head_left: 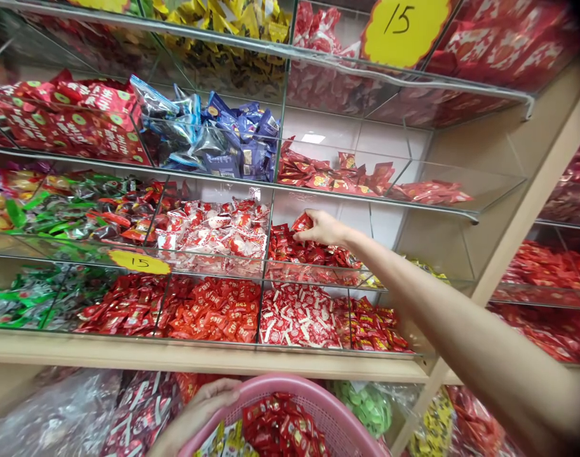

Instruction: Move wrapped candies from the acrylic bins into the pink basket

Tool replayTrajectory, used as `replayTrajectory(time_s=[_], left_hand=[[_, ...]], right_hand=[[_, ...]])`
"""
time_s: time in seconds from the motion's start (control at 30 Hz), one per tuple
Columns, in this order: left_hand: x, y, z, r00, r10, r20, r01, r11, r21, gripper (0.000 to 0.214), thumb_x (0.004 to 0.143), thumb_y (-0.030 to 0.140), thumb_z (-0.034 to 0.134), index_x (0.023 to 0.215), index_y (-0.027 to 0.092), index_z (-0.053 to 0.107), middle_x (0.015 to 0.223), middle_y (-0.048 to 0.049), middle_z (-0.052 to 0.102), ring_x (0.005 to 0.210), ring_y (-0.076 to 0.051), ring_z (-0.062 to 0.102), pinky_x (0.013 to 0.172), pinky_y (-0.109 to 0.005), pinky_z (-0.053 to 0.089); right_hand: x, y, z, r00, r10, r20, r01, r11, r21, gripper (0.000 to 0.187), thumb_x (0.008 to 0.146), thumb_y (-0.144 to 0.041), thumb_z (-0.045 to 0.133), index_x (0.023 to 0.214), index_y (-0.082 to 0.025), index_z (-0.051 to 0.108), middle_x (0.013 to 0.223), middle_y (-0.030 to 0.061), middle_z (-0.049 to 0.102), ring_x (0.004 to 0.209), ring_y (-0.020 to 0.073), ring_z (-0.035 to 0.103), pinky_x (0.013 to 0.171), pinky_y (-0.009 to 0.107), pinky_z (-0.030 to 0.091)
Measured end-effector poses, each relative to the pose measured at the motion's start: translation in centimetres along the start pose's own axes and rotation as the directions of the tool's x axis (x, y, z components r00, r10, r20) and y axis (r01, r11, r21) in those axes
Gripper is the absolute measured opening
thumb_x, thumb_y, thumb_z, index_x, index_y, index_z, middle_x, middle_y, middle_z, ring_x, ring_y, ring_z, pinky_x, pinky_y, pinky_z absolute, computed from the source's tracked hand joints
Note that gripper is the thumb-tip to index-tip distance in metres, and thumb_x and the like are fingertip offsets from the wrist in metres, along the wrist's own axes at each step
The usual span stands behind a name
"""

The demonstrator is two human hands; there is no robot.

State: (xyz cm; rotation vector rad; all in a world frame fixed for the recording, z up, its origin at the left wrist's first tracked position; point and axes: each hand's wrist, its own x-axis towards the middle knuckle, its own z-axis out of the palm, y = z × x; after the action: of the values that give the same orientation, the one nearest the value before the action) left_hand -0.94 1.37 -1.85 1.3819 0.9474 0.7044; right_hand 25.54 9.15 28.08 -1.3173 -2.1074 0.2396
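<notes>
My right hand (321,228) reaches into a shelf compartment and pinches a red wrapped candy (302,222) between thumb and fingers. Just beneath it is a heap of red candies (290,248) behind a clear front panel. At the bottom of the view, my left hand (206,403) grips the left rim of a pink plastic basket (340,412). Inside the basket lie red candy packets (284,425), with yellow and white packets (227,439) on the left. The basket's lower part is out of frame.
Clear-fronted shelves hold blue packets (256,136), red-and-white candies (218,231) and orange-red candies (218,311). A glass shelf edge (366,197) runs above my right hand. A wooden upright (523,184) stands at the right. Below the wooden ledge (128,355) are bagged sweets (366,406).
</notes>
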Motion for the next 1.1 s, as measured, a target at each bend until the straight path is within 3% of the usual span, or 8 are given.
replayTrajectory(time_s=[0.23,0.43,0.57,0.7,0.87,0.97,1.03,1.1], left_hand=[[0.2,-0.5,0.0,1.000,0.013,-0.015,-0.013,1.000,-0.009,0.031,0.069,0.038,0.059,0.092,0.018,0.064,0.096,-0.0035,0.064,0.096,-0.024,0.054,0.087,-0.030,0.037],[-0.1,-0.1,-0.1,0.999,-0.022,-0.026,0.023,0.999,0.023,0.034,0.069,0.040,0.058,0.095,0.018,0.063,0.097,-0.0037,0.064,0.098,-0.025,0.053,0.088,-0.031,0.036],[-0.2,0.0,-0.1,0.999,-0.021,-0.028,0.021,1.000,0.021,0.036,0.069,0.041,0.058,0.097,0.018,0.063,0.098,-0.0035,0.064,0.098,-0.025,0.053,0.087,-0.031,0.036],[-0.1,-0.1,0.0,1.000,-0.011,-0.027,0.011,1.000,0.001,0.034,0.068,0.041,0.059,0.093,0.020,0.064,0.096,-0.0016,0.064,0.097,-0.025,0.054,0.087,-0.031,0.036],[-0.2,0.2,0.1,0.999,-0.031,-0.037,0.031,0.999,-0.017,0.033,0.067,0.040,0.060,0.093,0.020,0.063,0.095,-0.0009,0.065,0.095,-0.024,0.054,0.085,-0.030,0.037],[-0.5,0.7,0.3,0.996,-0.068,-0.049,0.067,0.997,-0.040,0.035,0.066,0.038,0.062,0.094,0.017,0.062,0.095,-0.0026,0.065,0.094,-0.023,0.054,0.083,-0.029,0.037],[-0.8,1.1,0.5,0.993,-0.103,-0.054,0.101,0.994,-0.042,0.036,0.067,0.038,0.061,0.095,0.015,0.062,0.094,-0.0037,0.065,0.092,-0.022,0.055,0.081,-0.027,0.038],[-0.9,1.3,0.7,0.993,-0.104,-0.059,0.102,0.994,-0.028,0.034,0.068,0.035,0.060,0.095,0.014,0.061,0.094,-0.0038,0.064,0.089,-0.021,0.055,0.079,-0.025,0.038]], right_hand=[[-0.7,0.0,0.4,0.939,0.084,0.333,0.039,0.938,-0.346,0.027,0.057,-0.024,0.062,0.081,-0.016,0.052,0.071,-0.0017,0.056,0.062,0.0117,0.050,0.053,0.023,0.037],[-0.5,0.2,1.2,0.893,0.116,0.434,0.043,0.940,-0.339,0.032,0.055,-0.026,0.065,0.082,-0.018,0.052,0.077,-0.0013,0.056,0.067,0.0121,0.049,0.056,0.021,0.037],[-0.3,1.0,1.5,0.939,0.031,0.342,0.078,0.950,-0.302,0.024,0.057,-0.026,0.063,0.074,-0.016,0.050,0.063,-0.0043,0.050,0.054,0.0082,0.041,0.048,0.020,0.031],[-0.6,2.1,1.8,0.981,-0.068,0.184,0.092,0.988,-0.121,0.018,0.062,-0.028,0.060,0.068,-0.015,0.050,0.054,-0.0065,0.045,0.047,0.0059,0.038,0.045,0.020,0.030],[-1.0,1.8,0.8,0.996,0.068,-0.055,-0.052,0.966,0.252,0.026,0.066,-0.033,0.062,0.078,-0.011,0.054,0.057,-0.0026,0.051,0.044,0.0047,0.040,0.040,0.018,0.031],[-2.2,0.3,-0.6,0.980,0.077,-0.185,0.016,0.890,0.455,0.027,0.070,-0.031,0.061,0.087,-0.011,0.055,0.064,-0.0002,0.054,0.046,0.0037,0.041,0.039,0.016,0.031],[-3.9,-1.2,-1.1,0.979,0.033,-0.201,0.078,0.851,0.520,0.029,0.072,-0.031,0.060,0.093,-0.013,0.054,0.068,0.0002,0.055,0.048,0.0035,0.043,0.041,0.016,0.033],[-6.6,-2.7,-0.6,0.992,-0.022,-0.121,0.083,0.848,0.523,0.030,0.074,-0.033,0.058,0.098,-0.014,0.053,0.071,0.0003,0.056,0.050,0.0042,0.045,0.045,0.017,0.036]])
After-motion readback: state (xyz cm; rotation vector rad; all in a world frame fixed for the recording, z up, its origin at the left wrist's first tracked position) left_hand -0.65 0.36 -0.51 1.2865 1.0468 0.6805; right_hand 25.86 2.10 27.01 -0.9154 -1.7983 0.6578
